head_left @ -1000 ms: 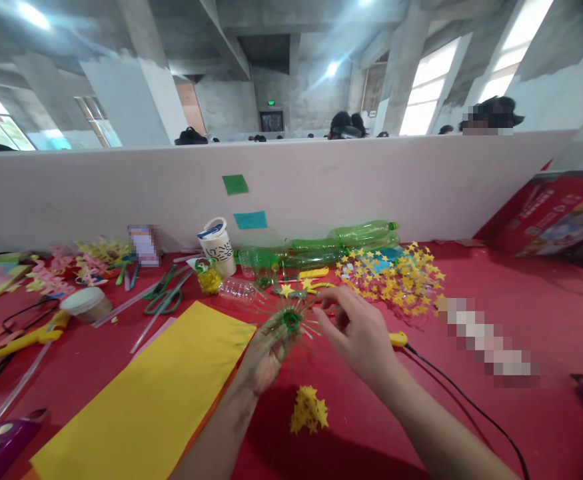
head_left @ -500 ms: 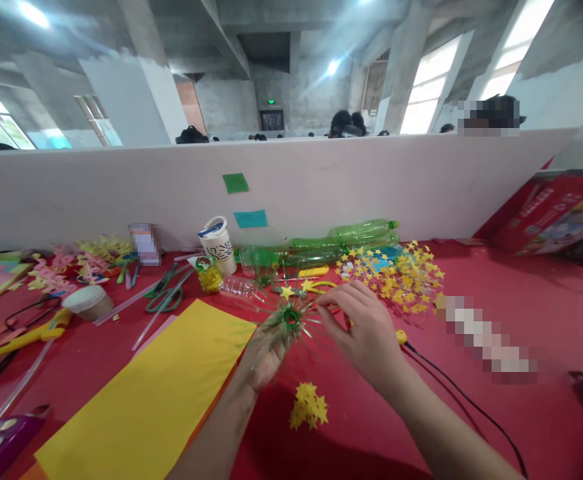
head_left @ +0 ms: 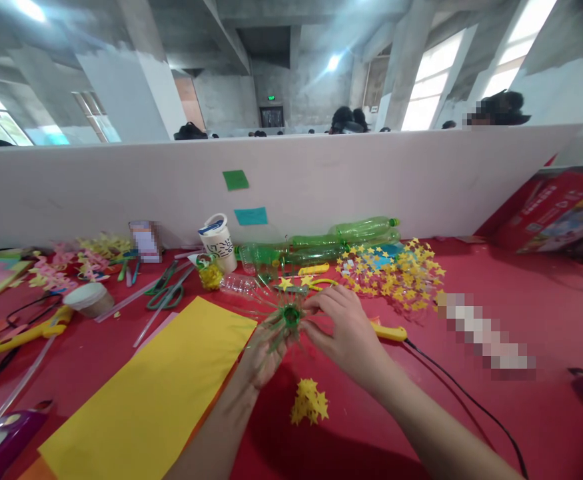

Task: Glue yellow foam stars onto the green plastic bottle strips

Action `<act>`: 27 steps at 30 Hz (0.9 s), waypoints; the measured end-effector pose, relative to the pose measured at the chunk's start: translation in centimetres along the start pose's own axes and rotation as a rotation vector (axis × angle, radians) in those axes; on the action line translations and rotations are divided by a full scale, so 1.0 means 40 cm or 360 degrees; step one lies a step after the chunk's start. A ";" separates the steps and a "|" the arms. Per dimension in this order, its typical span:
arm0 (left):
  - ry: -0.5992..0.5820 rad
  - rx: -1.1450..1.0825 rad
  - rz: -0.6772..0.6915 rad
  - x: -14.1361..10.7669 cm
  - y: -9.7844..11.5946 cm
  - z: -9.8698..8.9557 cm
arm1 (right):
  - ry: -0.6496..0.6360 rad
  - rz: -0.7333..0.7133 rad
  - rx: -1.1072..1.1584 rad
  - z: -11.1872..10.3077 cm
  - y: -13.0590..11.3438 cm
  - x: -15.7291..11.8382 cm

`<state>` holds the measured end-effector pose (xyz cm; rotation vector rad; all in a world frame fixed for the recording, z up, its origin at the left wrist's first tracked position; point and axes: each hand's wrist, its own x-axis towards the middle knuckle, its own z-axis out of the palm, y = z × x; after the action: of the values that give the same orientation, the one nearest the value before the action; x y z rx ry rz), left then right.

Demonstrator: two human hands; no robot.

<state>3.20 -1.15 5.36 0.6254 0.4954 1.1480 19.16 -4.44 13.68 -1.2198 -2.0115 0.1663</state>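
A green bottle neck cut into thin clear strips (head_left: 291, 315) is held by my left hand (head_left: 267, 348), its round opening facing up. Two yellow stars (head_left: 285, 283) sit at the tips of strips on its far side. My right hand (head_left: 344, 330) is at the right side of the piece, thumb and fingers curled close to its strips; whether a strip is between them is too small to tell. Nearer to me, a small pile of yellow stars (head_left: 310, 402) lies on the red table (head_left: 371, 427).
Yellow paper (head_left: 156, 393) covers the left front. A yellow-handled tool (head_left: 390, 332) with a black cord lies right. Behind are green bottles (head_left: 321, 248), a white cup (head_left: 218, 245), green scissors (head_left: 166, 293) and a star-covered bunch (head_left: 411, 273). A low white partition (head_left: 346, 180) stands beyond.
My right hand has moved left and slightly down, closer to the bottle piece. More of the yellow-handled tool shows beside it.
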 end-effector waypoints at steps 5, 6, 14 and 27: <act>0.0004 -0.0091 0.0013 0.002 -0.002 -0.008 | -0.0035 -0.0043 0.0026 0.001 -0.006 0.000; 0.0004 -0.0114 0.0017 0.002 -0.003 -0.009 | -0.0046 -0.0062 0.0027 -0.001 -0.007 0.000; 0.0108 -0.0214 0.0029 0.002 0.005 -0.003 | -0.0178 -0.0316 -0.0013 -0.013 -0.010 -0.001; 0.0117 -0.0283 0.0165 0.010 -0.009 -0.004 | -0.0206 -0.0385 -0.0239 0.020 -0.015 -0.006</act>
<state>3.47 -0.84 4.97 0.4605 0.4216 1.3014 18.29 -4.75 13.25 -1.0669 -2.3001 -0.0260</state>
